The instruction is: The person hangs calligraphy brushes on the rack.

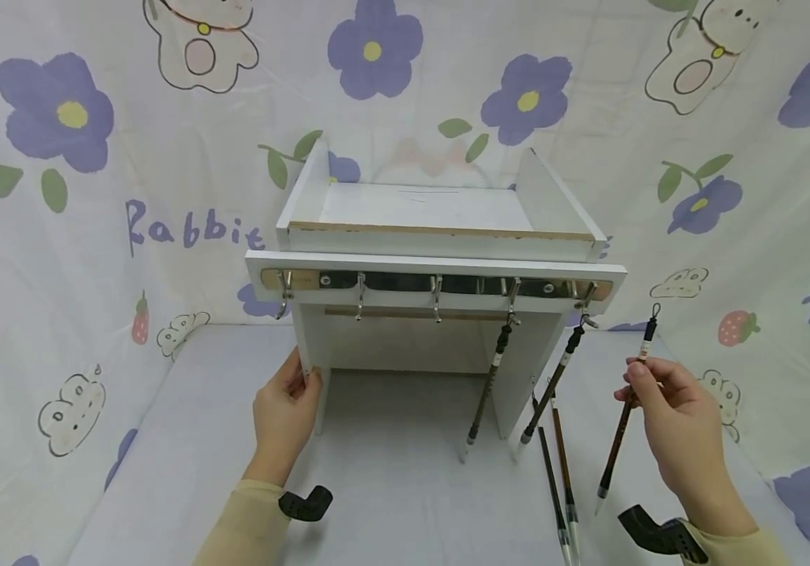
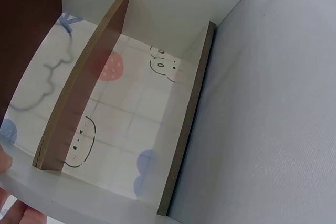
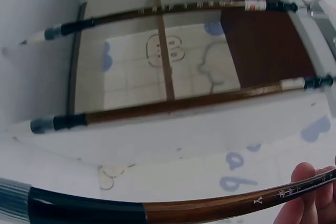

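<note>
My right hand (image 1: 683, 420) pinches a calligraphy brush (image 1: 619, 436) by its upper handle, tip down and hanging loop up, to the right of a white wooden shelf (image 1: 440, 245). In the right wrist view the brush's brown handle (image 3: 194, 209) crosses the bottom. My left hand (image 1: 284, 417) grips the shelf's left side panel. A row of metal hooks (image 1: 437, 299) runs along the shelf's front rail. Two brushes hang there: one brush (image 1: 487, 393) from the second hook from the right, another brush (image 1: 551, 385) from the rightmost hook. The three left hooks carry nothing.
More brushes lie on the white tabletop (image 1: 405, 487) near the shelf's right leg, including a dark brush (image 1: 553, 483) and a brown brush (image 1: 563, 464). Behind stands a cloth backdrop (image 1: 433, 110) with purple flowers. The left wrist view shows the shelf's crossbar (image 2: 79, 85).
</note>
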Available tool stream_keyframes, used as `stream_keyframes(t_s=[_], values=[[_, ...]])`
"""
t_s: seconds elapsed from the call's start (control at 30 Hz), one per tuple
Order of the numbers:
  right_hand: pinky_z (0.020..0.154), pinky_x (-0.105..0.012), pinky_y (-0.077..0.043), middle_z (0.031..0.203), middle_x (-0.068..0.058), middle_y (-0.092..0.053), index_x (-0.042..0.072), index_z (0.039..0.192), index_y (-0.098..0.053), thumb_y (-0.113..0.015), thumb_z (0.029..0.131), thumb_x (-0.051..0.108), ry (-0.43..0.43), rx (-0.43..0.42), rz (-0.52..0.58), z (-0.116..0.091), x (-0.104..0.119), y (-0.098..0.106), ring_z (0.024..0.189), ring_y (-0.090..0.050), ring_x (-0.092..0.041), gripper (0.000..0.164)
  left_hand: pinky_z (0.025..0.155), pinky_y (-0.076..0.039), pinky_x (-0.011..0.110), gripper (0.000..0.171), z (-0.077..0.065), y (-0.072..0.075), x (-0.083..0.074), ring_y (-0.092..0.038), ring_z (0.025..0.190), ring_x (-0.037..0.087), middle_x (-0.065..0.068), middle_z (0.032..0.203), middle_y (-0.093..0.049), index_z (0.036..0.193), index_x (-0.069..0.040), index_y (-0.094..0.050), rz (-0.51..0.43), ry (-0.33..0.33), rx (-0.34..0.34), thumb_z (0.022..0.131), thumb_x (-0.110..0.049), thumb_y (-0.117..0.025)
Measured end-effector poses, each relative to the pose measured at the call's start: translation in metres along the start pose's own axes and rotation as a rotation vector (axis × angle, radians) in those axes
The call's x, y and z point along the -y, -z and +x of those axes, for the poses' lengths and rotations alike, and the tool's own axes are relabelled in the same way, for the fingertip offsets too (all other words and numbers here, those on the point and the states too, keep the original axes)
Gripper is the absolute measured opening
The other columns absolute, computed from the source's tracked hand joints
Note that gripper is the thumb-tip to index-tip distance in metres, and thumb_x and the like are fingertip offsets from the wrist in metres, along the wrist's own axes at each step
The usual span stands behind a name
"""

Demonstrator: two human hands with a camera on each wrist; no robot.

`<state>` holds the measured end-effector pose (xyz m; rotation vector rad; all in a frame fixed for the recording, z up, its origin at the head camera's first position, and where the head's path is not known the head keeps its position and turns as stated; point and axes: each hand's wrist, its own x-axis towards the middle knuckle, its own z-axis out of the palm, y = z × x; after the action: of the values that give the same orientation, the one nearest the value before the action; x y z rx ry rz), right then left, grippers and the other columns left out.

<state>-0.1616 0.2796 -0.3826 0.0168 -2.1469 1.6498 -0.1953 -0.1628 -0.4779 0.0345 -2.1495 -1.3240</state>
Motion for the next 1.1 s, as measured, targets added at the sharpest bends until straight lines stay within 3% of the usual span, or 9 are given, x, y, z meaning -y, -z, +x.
stream_keyframes(t_s=[0.13,0.37,0.53,1.1], values=[[0.07,-0.017,-0.054,0.099,-0.01,-0.061,-0.006,0.11,-0.062,-0.06,0.095,0.006,0.083,-0.001,0.009,-0.006,0.008,-0.004,0.073,-0.064,-0.015,0.019,0.073,-0.057,0.028,0.043,-0.001,0.0,-0.002,-0.069,0.092,0.018,0.008,0.115,-0.069,0.134,-0.018,-0.06,-0.009,-0.002,-0.003,0.092,-0.017,-0.064],[0.071,-0.015,-0.053,0.098,-0.006,-0.064,-0.007,0.106,-0.063,-0.059,0.095,0.0,0.23,-0.006,-0.097,-0.014,0.017,-0.008,0.073,-0.064,-0.013,0.014,0.072,-0.057,0.029,0.043,-0.001,0.0,-0.003,-0.07,0.09,0.018,0.008,0.113,-0.069,0.135,-0.019,-0.06,-0.008,0.003,0.005,0.092,-0.017,-0.064],[0.071,-0.016,-0.053,0.1,-0.004,-0.067,-0.014,0.104,-0.061,-0.059,0.091,-0.01,0.282,0.011,-0.034,-0.014,0.018,-0.012,0.071,-0.064,-0.011,0.014,0.074,-0.057,0.028,0.043,-0.001,0.0,-0.003,-0.069,0.092,0.018,0.008,0.116,-0.068,0.135,-0.019,-0.059,-0.013,0.004,0.005,0.092,-0.016,-0.064],[0.065,-0.013,-0.047,0.084,0.0,-0.066,0.001,0.096,-0.066,-0.071,0.084,-0.005,0.44,0.074,-0.223,-0.02,0.023,-0.038,0.073,-0.061,-0.004,0.015,0.073,-0.057,0.025,0.042,-0.001,-0.001,0.0,-0.069,0.092,0.017,0.007,0.114,-0.069,0.135,-0.019,-0.059,-0.013,0.014,0.003,0.093,-0.019,-0.064]])
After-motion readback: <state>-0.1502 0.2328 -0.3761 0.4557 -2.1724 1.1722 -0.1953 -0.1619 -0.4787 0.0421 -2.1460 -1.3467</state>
